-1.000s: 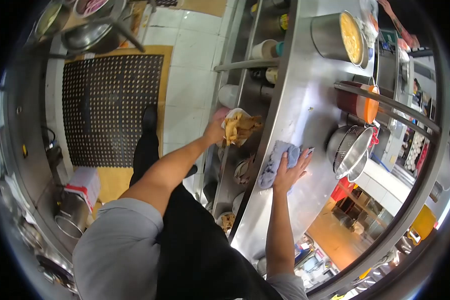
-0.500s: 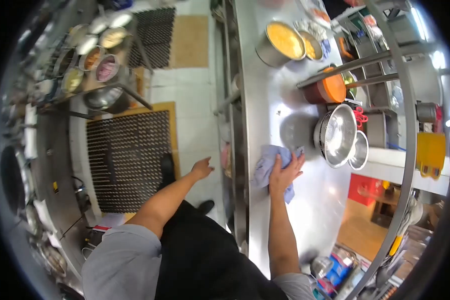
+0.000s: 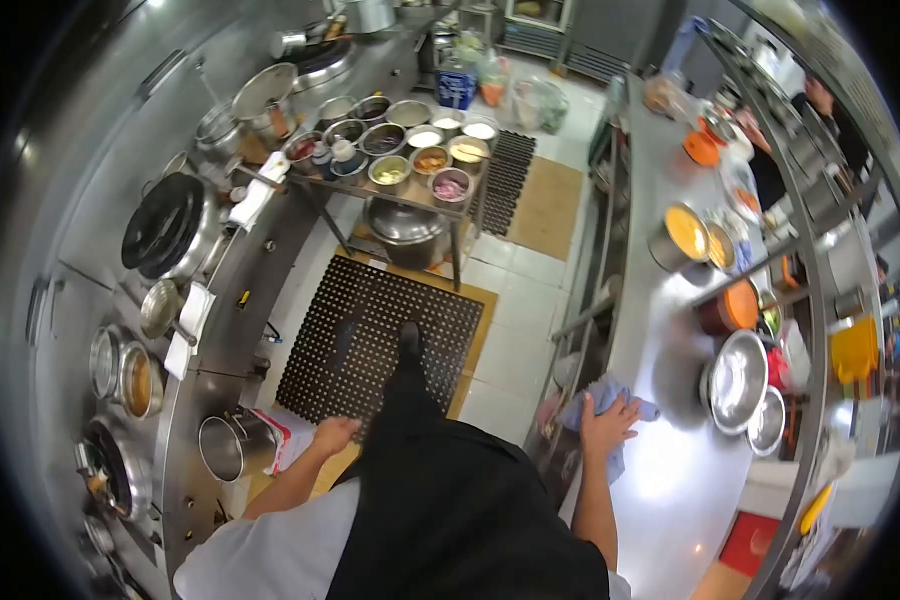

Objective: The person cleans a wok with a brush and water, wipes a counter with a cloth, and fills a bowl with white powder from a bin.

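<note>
On the steel counter (image 3: 705, 500), a bluish-grey cloth (image 3: 615, 388) lies crumpled near the edge. My right hand (image 3: 607, 425) presses flat on it, fingers spread. My left hand (image 3: 335, 437) hangs in the air over the floor side, away from the counter, fingers loosely bent and slightly blurred; I see nothing in it. Beyond the cloth, a shiny metal bowl (image 3: 740, 382) and a smaller bowl (image 3: 767, 421) stand by the shelf side. Farther along are a container with an orange top (image 3: 740, 303) and a pot of yellow food (image 3: 687, 232).
A steel shelf frame (image 3: 815, 300) runs along the counter's far side. Left are a stove line with pans (image 3: 170, 228) and a low table (image 3: 428, 195) of ingredient bowls. A black rubber mat (image 3: 370, 335) covers the floor. Another person (image 3: 820, 100) is partly visible at the back right.
My view has swung up and left, showing the stove side and more of the room. The right hand stays spread on the cloth. My left hand has moved back closer to my body.
</note>
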Demonstrator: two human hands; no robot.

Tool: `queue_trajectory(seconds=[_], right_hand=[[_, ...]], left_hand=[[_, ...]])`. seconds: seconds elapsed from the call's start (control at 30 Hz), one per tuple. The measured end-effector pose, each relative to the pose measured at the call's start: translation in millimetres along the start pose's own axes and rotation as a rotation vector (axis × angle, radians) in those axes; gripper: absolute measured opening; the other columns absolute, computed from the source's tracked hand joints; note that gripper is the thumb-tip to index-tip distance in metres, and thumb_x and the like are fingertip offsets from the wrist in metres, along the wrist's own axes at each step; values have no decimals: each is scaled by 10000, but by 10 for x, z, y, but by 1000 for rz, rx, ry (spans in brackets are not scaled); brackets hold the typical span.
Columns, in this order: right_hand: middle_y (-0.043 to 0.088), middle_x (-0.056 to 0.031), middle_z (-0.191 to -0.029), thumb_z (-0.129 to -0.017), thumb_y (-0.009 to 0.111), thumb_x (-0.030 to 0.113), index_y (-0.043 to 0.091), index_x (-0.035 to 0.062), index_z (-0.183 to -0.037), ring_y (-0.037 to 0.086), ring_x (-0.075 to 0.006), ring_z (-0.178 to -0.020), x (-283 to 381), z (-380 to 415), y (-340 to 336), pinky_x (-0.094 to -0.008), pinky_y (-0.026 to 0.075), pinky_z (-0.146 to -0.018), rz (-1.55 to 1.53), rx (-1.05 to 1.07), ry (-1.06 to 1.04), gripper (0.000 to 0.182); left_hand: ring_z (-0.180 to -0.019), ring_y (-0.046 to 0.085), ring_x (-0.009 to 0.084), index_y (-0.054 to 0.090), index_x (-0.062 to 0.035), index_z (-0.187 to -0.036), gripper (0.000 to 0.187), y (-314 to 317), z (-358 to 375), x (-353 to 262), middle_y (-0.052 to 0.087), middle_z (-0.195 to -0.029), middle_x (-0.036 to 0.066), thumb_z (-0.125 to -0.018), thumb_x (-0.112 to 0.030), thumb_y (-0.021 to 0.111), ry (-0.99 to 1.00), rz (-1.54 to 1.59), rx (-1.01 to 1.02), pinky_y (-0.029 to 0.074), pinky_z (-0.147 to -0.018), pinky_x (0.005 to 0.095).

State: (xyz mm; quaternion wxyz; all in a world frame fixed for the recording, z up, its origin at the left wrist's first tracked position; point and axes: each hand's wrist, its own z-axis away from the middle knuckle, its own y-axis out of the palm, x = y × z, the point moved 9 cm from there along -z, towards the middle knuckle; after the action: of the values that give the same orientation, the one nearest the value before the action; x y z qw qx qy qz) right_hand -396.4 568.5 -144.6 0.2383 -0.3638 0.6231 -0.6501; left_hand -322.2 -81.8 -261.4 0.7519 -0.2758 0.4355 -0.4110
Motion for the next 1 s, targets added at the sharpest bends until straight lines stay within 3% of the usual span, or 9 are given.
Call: queue_trajectory(seconds=[0.1,0.3,0.43,0.6,0.67,0.7,0.77,0.87,1.0], right_hand=[[327,-234,-1626,-988,566,499,489,50,-1481,225,-470,-1520,305,-434,229,-764,207,-1134,65,-21,-63,671],[546,-331,-1408,-1030,532,379,519,-101,-1392,500,-515,-1311,570,-984,169,-514,363,-1155,-57,-346,-188,601],[539,-324,-1415,-1039,464,432,517,-97,-1381,509,-488,-1309,350,-1159,438,-526,397,-1121,114,-347,-16,632],[638,-330,-1250,-1016,472,327,567,-116,-1286,629,-495,-1115,360,-1332,350,-537,508,-982,178,-63,326,527],[686,-318,-1152,-1013,463,255,607,-131,-1202,682,-491,-985,336,-1324,188,-540,553,-907,42,-93,413,453],[686,-318,-1152,-1013,463,255,607,-131,-1202,682,-491,-985,382,-1337,216,-540,553,-907,53,-93,416,453],[690,-292,-1196,-1062,283,553,553,-151,-1280,673,-455,-1109,329,-1270,622,-535,586,-916,-954,-172,622,785],[638,-239,-1339,-1093,227,496,504,-112,-1387,604,-405,-1257,691,-1365,809,-544,526,-1052,-1273,136,497,730],[593,-196,-1418,-1076,176,570,479,-6,-1478,580,-386,-1282,1866,-1326,364,-539,451,-1123,-1446,43,677,764]], left_hand=[[-827,710,281,724,-20,-948,305,-1231,-760,-719,736,-909,171,-975,-315,653,50,350,-414,546,-786,391],[-851,638,121,687,-13,-1069,218,-4177,-3463,-1465,713,-920,79,-987,-215,692,361,732,-851,514,-804,296],[-951,714,333,717,-42,-1083,376,-5682,-5468,-1306,744,-1013,180,-929,-385,713,49,500,-991,534,-886,412],[-920,749,312,711,48,-1121,330,-6153,-7901,-221,745,-992,235,-918,-206,655,-306,78,-800,584,-833,416],[-825,732,288,696,48,-1169,361,-5906,-8116,77,733,-1070,173,-964,-234,600,-444,778,-615,621,-678,374],[-825,732,288,696,48,-1169,361,-5875,-8198,72,733,-1070,173,-964,-234,600,-449,778,-605,621,-678,374],[-799,731,260,652,87,-1210,343,-5797,-8291,66,702,-1138,169,-956,-131,581,-509,840,-547,628,-565,295],[-726,734,283,653,125,-1158,300,-5755,-8374,100,699,-1118,222,-930,-32,538,-486,1000,-648,622,-539,304],[-673,727,286,652,159,-1120,284,-5841,-8153,-45,703,-1068,236,-909,14,529,-490,1211,-752,623,-518,326]])
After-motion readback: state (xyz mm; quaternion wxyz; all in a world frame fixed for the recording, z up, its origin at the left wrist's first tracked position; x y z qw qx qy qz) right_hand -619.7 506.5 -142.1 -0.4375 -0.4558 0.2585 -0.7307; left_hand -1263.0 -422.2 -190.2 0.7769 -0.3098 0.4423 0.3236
